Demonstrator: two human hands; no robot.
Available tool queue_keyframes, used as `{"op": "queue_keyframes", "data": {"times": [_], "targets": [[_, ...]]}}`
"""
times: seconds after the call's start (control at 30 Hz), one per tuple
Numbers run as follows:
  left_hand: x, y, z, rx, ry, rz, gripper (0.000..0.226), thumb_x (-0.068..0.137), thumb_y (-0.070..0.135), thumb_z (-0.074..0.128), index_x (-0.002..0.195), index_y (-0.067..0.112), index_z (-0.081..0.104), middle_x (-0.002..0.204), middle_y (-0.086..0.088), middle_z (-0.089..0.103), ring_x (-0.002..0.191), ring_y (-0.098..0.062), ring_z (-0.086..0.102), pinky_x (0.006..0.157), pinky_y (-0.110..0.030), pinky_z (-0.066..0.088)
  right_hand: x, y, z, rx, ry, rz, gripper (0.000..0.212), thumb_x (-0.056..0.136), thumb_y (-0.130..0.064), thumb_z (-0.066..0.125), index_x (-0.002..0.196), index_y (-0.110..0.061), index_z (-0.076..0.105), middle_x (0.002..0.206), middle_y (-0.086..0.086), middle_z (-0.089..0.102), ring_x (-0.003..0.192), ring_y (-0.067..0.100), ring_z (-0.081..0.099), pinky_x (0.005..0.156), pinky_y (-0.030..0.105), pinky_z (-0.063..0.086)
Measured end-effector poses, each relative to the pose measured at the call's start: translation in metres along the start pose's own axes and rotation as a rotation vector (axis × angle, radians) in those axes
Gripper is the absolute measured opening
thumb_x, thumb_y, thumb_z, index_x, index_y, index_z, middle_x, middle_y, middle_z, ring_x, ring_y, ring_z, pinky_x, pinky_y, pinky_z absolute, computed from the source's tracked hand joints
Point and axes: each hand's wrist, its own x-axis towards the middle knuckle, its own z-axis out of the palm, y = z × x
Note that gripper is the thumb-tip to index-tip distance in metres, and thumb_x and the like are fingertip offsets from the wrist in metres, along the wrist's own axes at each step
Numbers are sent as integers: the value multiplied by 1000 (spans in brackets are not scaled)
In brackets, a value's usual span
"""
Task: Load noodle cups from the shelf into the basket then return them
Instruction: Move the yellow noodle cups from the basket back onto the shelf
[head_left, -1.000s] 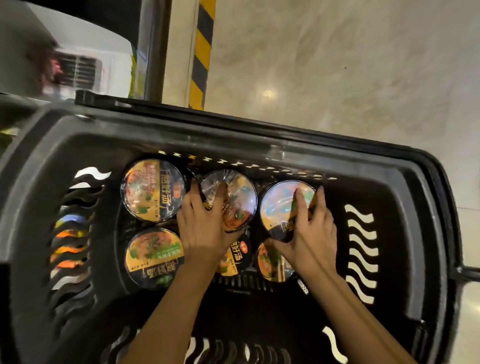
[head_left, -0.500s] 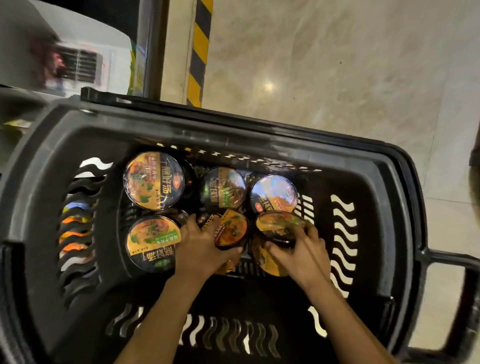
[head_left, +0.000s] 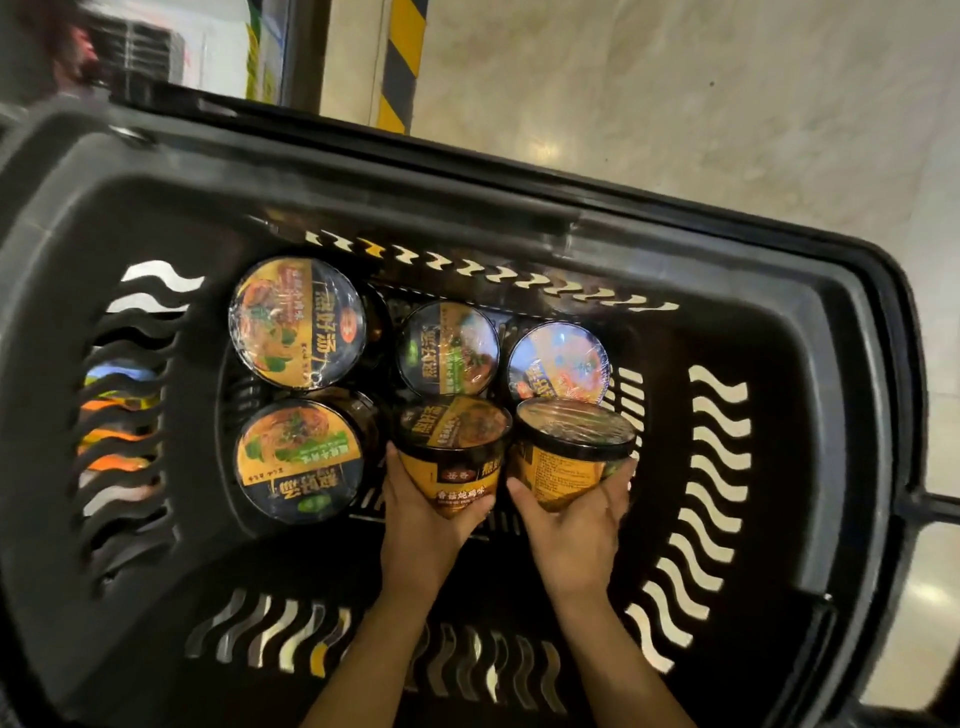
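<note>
A black plastic basket (head_left: 779, 364) with wavy side slots fills the view. Several sealed yellow-and-black noodle cups stand upright in its far half. My left hand (head_left: 421, 525) grips the side of one noodle cup (head_left: 457, 457), lifted and tilted towards me. My right hand (head_left: 571, 525) grips a second noodle cup (head_left: 566, 452) in the same way, right beside the first. Behind them two cups (head_left: 449, 348) (head_left: 558, 364) stay at the back wall. Two more cups (head_left: 298, 322) (head_left: 298, 457) stand at the left.
Pale marble floor (head_left: 675, 104) lies beyond the basket. A yellow-and-black striped post (head_left: 400, 57) stands at the top centre, with white fixtures at the top left. The basket's handle bar (head_left: 935, 504) sticks out at the right. The near half of the basket floor is bare.
Both hands left the back-row cups and drew back to the two nearer cups. They have taken hold of these and lifted them, tilted towards me. The view has shifted slightly.
</note>
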Motion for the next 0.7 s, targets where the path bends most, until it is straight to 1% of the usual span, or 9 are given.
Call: {"op": "queue_keyframes", "data": {"times": [0.1, 0.2, 0.27, 0.37, 0.47, 0.53, 0.57, 0.63, 0.7], "targets": [[3, -5, 5, -8, -2, -24, 129, 47, 58, 82, 147, 27, 7, 149, -3, 31, 134, -21, 35, 103, -48, 40, 7, -1, 5, 42, 69, 54, 128, 64, -42, 82, 149, -11, -9, 154, 17, 12, 143, 29, 11, 116, 45, 20], [5, -7, 7, -42, 5, -49, 124, 53, 52, 83, 147, 22, 8, 148, -5, 33, 133, -25, 36, 104, -45, 39, 12, 1, 2, 141, 81, 84, 121, 64, -34, 84, 149, -15, 0, 150, 14, 22, 140, 28, 19, 112, 41, 24], [3, -2, 4, -104, 25, -71, 116, 58, 46, 83, 146, 21, 13, 140, -4, 41, 128, -25, 42, 100, -38, 40, 11, 2, -6, 209, 72, 99, 117, 62, -34, 85, 149, -18, 8, 147, 10, 31, 136, 26, 29, 109, 39, 29], [-10, 17, -10, -237, 45, -117, 102, 66, 35, 81, 145, 24, 18, 127, 2, 47, 117, -20, 48, 87, -28, 37, -3, -8, -28, 293, -2, 103, 109, 66, -35, 82, 148, -22, 11, 137, 0, 40, 129, 23, 39, 102, 33, 31], [-36, 41, -35, -392, 39, -125, 98, 61, 43, 81, 141, 26, 26, 119, 4, 53, 110, -19, 53, 88, -31, 40, -30, -24, -61, 426, -97, 94, 101, 70, -35, 80, 147, -23, 15, 119, -9, 49, 115, 17, 50, 96, 27, 33], [-60, 62, -55, -495, 35, -138, 103, 58, 52, 81, 141, 26, 27, 115, 5, 55, 110, -18, 53, 90, -32, 39, -52, -37, -87, 498, -130, 59, 98, 64, -41, 80, 142, -20, 24, 113, -8, 57, 102, 10, 56, 89, 24, 39], [-72, 73, -66, -548, 44, -132, 98, 63, 49, 79, 143, 26, 26, 114, 6, 55, 110, -17, 52, 90, -31, 37, -63, -45, -100, 525, -138, 49, 95, 61, -42, 79, 139, -18, 30, 112, -5, 59, 99, 10, 57, 83, 23, 42], [-100, 98, -91, -607, 51, -116, 88, 73, 42, 72, 144, 24, 24, 115, 5, 53, 110, -17, 49, 92, -30, 35, -90, -61, -128, 589, -167, 44, 84, 65, -40, 82, 134, -16, 39, 115, 3, 62, 101, 18, 61, 84, 29, 47], [-133, 124, -117, -628, 46, -77, 95, 65, 54, 72, 144, 25, 26, 119, 3, 54, 115, -20, 49, 98, -34, 36, -121, -81, -159, 668, -194, 26, 90, 55, -51, 82, 130, -18, 45, 118, 4, 64, 104, 22, 63, 96, 41, 47]]}}
